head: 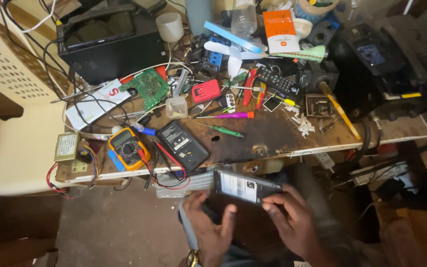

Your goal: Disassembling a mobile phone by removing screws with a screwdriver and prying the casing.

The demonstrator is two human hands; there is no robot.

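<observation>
At the far left stands a cream plastic chair, beside the cluttered wooden surface. On the surface's left corner sits a small transformer block with a pale label and red and blue wires. Just right of it lies a yellow multimeter, and behind that a white paper sheet with a red mark, partly under a green circuit board. A black box-shaped unit stands at the back, with a white cup beside it; what the cup holds cannot be seen. A small clear plastic tub sits near the middle, and its contents are unclear. In front of it lies a black phone back with a white label, face down.

Below the surface's edge, the left hand has its fingers curled with the thumb raised towards the dark phone; whether it touches the phone cannot be told. The right hand pinches the phone's lower right edge between thumb and fingertips. The phone is tilted, held over the person's lap, just in front of the surface.

Further right lie a pink screwdriver, a green screwdriver, a black remote control and, at the back, an orange-and-white carton.
</observation>
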